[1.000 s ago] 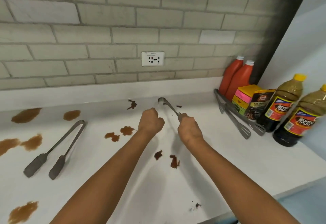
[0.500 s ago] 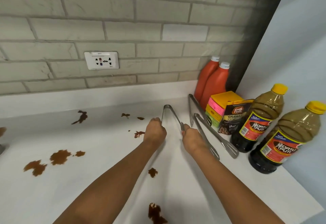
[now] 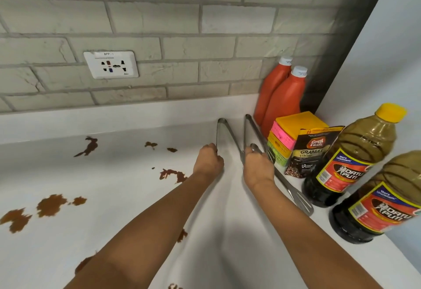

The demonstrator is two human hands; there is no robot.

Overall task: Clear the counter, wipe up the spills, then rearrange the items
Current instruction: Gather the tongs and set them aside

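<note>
as both hands (image 3: 232,163) grip, tongs (image 3: 224,134) between

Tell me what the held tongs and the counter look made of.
Held tongs: likely stainless steel, brushed grey with a dull sheen. Both hands, left and right, hold one arm each. Counter: smooth, glossy white, maybe laminate or solid surface; can't tell which.

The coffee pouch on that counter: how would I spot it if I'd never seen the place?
Look to the right corner of the white counter, where the brick wall ends. Below the two red bottles stands a stack of bright sponges; the coffee pouch leans on it. It is the only dark bag there, printed with coffee beans.
</note>
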